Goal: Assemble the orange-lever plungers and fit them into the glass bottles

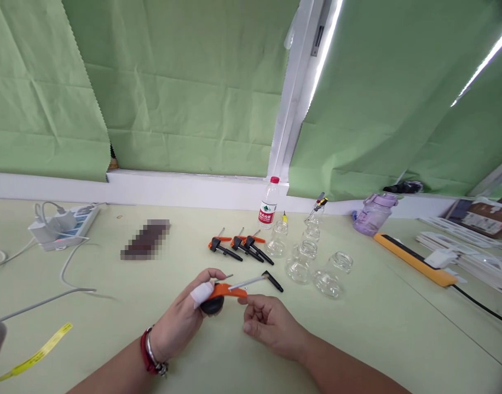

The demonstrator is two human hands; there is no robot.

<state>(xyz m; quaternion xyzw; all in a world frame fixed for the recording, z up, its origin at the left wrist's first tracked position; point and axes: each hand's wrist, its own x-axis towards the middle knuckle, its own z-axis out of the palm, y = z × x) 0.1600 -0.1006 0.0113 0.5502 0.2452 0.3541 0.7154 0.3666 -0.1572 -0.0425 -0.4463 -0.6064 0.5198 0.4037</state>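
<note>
The left hand (183, 317) was closed around an orange-and-black piece (226, 290), its thumb, wrapped in a white bandage (202, 294), pressed against the body just above the round black end. A thin pale rod (247, 283) slanted out from the orange part toward the right. That whole piece was held up over the table (111, 306), in front of the person. The right hand (277, 325) sat just beside it, fingers loosely curled and one fingertip at the orange tip; I couldn't tell whether it pinched anything.

Just past the rod's far end lay a short black tube (273, 281). Beyond the hands three similar orange-and-black assemblies (255, 249) lay close together in a row. To their right stood a cluster of clear glass flasks (300, 264), one of the nearer ones tilted in my view, and behind them was a red-capped water bottle (269, 205). Farther right I saw a purple bottle (374, 214) near an orange power strip (415, 260); away to the left was a white one (65, 227) with plugs in it.
</note>
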